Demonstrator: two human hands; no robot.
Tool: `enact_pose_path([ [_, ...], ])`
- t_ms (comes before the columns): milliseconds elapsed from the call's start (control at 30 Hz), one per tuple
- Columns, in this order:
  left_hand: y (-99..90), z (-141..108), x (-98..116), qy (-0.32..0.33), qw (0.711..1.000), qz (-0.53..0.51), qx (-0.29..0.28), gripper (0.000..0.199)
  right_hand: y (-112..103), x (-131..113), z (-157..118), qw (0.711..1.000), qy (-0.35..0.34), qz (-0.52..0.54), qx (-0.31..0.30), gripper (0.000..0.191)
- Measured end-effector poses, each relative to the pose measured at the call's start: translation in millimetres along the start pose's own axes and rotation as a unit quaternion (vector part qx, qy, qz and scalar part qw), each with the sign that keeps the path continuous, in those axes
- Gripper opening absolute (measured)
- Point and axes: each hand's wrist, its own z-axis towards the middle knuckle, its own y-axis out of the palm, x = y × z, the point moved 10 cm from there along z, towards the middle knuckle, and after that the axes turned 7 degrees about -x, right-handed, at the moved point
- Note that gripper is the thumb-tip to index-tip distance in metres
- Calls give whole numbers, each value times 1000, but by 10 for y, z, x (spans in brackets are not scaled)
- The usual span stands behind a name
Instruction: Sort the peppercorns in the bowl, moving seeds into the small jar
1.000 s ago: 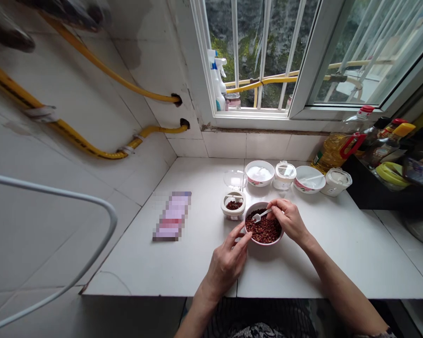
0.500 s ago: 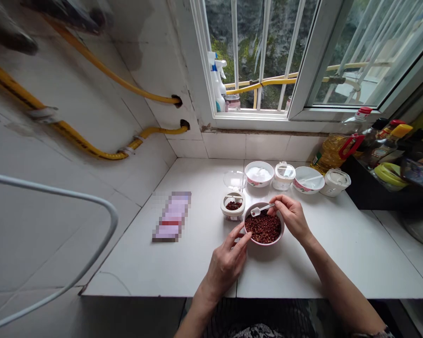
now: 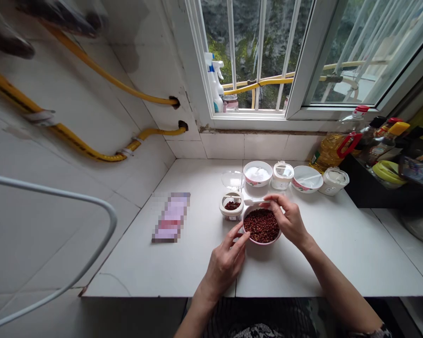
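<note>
My left hand (image 3: 226, 259) is closed on the left side of a bowl (image 3: 264, 243), fingers at its rim. Dark red, peppercorn-like grains (image 3: 261, 224) fill much of it. Above the bowl's far rim my right hand (image 3: 291, 221) pinches a small white spoon (image 3: 253, 202). The spoon lies nearly level and points left, towards a small white seasoning jar (image 3: 231, 215). This jar stands just left of the bowl, its clear lid (image 3: 232, 179) raised, with some of the same red grains inside. What the spoon's scoop holds is too small to tell.
Behind are a bowl of white powder (image 3: 257, 182), a lidded jar (image 3: 282, 176), a bowl with a white spoon (image 3: 307, 188) and another jar (image 3: 334, 182). An oil bottle (image 3: 333, 148) and other bottles stand right. A blurred purple packet (image 3: 172, 218) lies left.
The spoon has moved from over the grains to the bowl's far rim and now lies flatter, pointing left. My left hand stays on the bowl.
</note>
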Motion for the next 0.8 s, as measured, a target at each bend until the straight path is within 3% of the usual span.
enact_pose_path([
  [100, -2, 1, 2, 0, 1000, 0, 2, 45, -39, 149, -8, 998, 28, -47, -24, 19],
  [300, -15, 11, 22, 7, 1000, 5, 9, 43, 132, 230, -11, 991, 16, -102, -91, 23],
  [567, -5, 5, 5, -3, 1000, 3, 2, 47, -24, 197, 13, 997, 50, -43, -38, 22],
  [800, -9, 12, 14, -2, 1000, 4, 1, 46, 70, 216, 10, 996, 46, -50, -62, 22],
])
